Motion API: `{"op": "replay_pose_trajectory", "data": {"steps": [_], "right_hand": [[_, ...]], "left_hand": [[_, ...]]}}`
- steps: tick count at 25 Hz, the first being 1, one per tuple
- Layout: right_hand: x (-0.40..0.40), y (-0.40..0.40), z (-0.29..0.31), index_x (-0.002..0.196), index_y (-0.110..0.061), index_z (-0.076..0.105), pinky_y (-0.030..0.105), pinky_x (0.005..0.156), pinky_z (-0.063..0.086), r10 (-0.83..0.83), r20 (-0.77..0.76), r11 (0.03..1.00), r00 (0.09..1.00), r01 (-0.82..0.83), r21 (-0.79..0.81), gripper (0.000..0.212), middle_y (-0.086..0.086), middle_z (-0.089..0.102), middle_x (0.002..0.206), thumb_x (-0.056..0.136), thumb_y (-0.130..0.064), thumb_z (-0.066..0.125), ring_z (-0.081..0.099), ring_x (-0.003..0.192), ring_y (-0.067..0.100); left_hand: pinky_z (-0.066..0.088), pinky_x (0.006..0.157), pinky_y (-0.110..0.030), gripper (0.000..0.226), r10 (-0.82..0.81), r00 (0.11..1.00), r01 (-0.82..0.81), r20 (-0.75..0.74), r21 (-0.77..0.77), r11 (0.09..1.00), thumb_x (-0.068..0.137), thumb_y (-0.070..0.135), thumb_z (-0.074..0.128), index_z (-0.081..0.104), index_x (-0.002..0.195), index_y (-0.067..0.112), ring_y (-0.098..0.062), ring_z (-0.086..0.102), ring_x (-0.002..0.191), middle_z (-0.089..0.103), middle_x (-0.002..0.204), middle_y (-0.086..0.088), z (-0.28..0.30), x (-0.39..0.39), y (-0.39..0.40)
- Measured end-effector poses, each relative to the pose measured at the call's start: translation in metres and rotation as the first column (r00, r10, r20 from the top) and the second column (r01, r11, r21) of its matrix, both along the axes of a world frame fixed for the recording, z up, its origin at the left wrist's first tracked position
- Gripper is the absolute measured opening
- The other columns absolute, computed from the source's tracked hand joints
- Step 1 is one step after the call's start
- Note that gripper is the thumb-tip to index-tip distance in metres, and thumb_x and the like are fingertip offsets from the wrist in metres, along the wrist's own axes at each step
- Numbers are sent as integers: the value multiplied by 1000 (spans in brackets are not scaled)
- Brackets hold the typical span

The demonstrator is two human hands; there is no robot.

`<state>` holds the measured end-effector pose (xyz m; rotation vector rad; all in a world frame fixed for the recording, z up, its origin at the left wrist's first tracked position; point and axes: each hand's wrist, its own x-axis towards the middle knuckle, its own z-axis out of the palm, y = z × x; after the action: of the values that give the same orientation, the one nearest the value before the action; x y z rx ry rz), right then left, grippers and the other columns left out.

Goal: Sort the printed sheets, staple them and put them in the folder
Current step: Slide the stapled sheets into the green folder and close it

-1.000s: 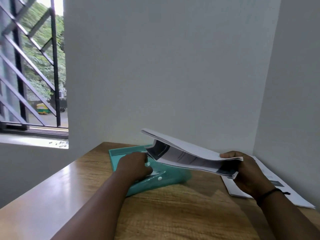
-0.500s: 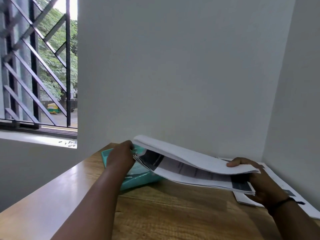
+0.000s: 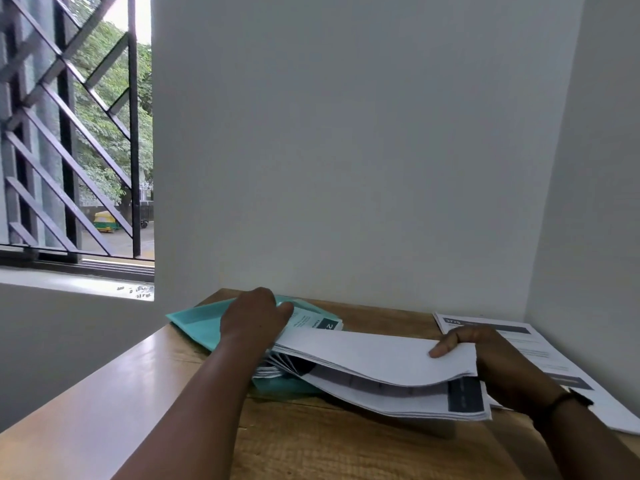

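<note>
A teal plastic folder (image 3: 197,322) lies on the wooden table (image 3: 329,445) near the back wall. My right hand (image 3: 485,358) grips the near right end of a thick bundle of printed sheets (image 3: 374,362), thumb on top. The bundle's left end reaches into the folder, where its pages fan out. My left hand (image 3: 254,318) rests at the folder's opening, fingers curled over the upper flap and the bundle's far corner. A printed page with a dark header block (image 3: 322,322) shows inside the folder behind that hand.
More printed sheets (image 3: 540,355) lie flat at the right, partly under my right wrist. White walls close the table at the back and right. A barred window (image 3: 69,150) is at the left, beyond the table's left edge.
The bundle has come down and moved left, its left end now in the folder. My left hand shifted from the folder's front flap to its far opening. The camera view tilted up.
</note>
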<state>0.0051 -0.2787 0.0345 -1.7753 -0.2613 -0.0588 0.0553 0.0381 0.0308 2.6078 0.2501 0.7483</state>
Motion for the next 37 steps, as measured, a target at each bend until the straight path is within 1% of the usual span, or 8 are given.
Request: {"op": "replay_pose_trajectory", "data": {"steps": [10, 14, 23, 28, 30, 32, 34, 37], "right_hand": [[16, 49, -25, 73, 7, 69, 29, 51, 40, -277, 90, 950, 957, 287, -123, 22, 15, 67, 70, 85, 6, 51, 55, 59, 23], [17, 27, -19, 78, 6, 57, 28, 51, 39, -431, -58, 896, 901, 435, 96, 16, 20, 56, 73, 88, 6, 45, 51, 61, 26], [-6, 53, -17, 65, -17, 78, 30, 58, 50, -137, 120, 990, 983, 140, -17, 36, -2, 75, 78, 87, 2, 57, 67, 74, 23], [-14, 72, -26, 72, -9, 77, 22, 36, 37, -9, -46, 995, 999, 13, 94, 25, 14, 71, 70, 85, 1, 58, 54, 42, 27], [-12, 71, -32, 93, -25, 76, 26, 51, 49, -26, 115, 993, 993, 39, -111, 24, -5, 70, 99, 88, -11, 58, 65, 70, 19], [-9, 66, -35, 123, -44, 56, 25, 79, 49, 42, 474, 741, 880, 290, -605, 40, -20, 50, 122, 83, -40, 57, 57, 100, 6], [-4, 67, -37, 131, -41, 50, 28, 87, 44, 181, 640, 564, 747, 454, -690, 54, -15, 52, 125, 78, -53, 48, 52, 108, 10], [-5, 72, -31, 126, -41, 55, 16, 77, 42, 83, 638, 672, 765, 430, -603, 45, -22, 61, 116, 88, -53, 36, 58, 101, 3]], "left_hand": [[41, 61, -28, 36, -78, 987, 51, 142, 180, 982, 95, 42, 41, 68, 85, 19, -16, 58, 73, 67, 84, 0, 6, -15, -37], [46, 65, -27, 34, -124, 981, 104, 152, 136, 985, 92, 48, 49, 72, 96, 24, -15, 61, 81, 71, 92, 3, 11, -18, -33], [44, 74, -27, 36, -192, 977, 173, 88, 187, 967, 90, 53, 52, 69, 107, 27, -14, 59, 96, 67, 107, 7, 3, -15, -40], [40, 72, -25, 39, -191, 975, 165, 111, 209, 964, 92, 52, 49, 69, 113, 25, -14, 59, 98, 67, 111, 5, 5, -16, -42], [42, 73, -27, 40, -187, 976, 161, 115, 204, 966, 92, 53, 49, 68, 114, 25, -14, 59, 99, 67, 113, 5, 6, -15, -42], [41, 72, -27, 40, -189, 976, 165, 108, 200, 966, 92, 53, 49, 68, 114, 26, -14, 59, 99, 66, 113, 5, 6, -15, -43], [39, 70, -26, 40, -193, 975, 170, 107, 192, 967, 93, 53, 49, 68, 114, 25, -14, 58, 98, 67, 112, 5, 6, -16, -44], [40, 71, -27, 39, -198, 970, 175, 139, 164, 971, 92, 51, 50, 69, 111, 24, -14, 59, 98, 67, 110, 4, 5, -17, -42]]}}
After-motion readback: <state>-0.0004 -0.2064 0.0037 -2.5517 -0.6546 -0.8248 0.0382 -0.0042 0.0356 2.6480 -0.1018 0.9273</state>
